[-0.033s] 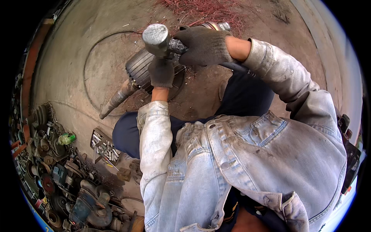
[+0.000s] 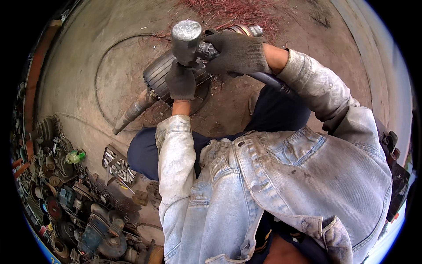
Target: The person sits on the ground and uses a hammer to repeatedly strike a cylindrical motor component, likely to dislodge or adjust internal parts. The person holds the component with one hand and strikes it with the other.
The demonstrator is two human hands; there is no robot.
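Observation:
My right hand (image 2: 237, 53), in a dark knit glove, is closed round the handle of a heavy hammer (image 2: 187, 44), close below its head. The handle runs back under my right forearm. Directly beneath the hammer head is my left hand (image 2: 181, 84), gloved too, with its fingers closed. What it grips, if anything, is hidden by the hammer and the glove. Behind and below both hands a slotted motor rotor (image 2: 157, 72) lies on the floor. Its stepped, rusty shaft (image 2: 136, 110) points to the lower left, and a ringed, copper-coloured end (image 2: 244, 30) shows beyond my right hand.
Red wire scraps (image 2: 237, 12) lie beyond the rotor. A cable (image 2: 97, 77) curves over the floor at left. A metal tray (image 2: 107, 165) of small cylindrical pieces sits by my left knee. Motor parts (image 2: 101, 233) are heaped at lower left, near a green bottle (image 2: 75, 156).
The hammer head has shifted slightly right and up off my left hand, and more of its handle shows. My right hand moved a little right with it; my left hand barely moved.

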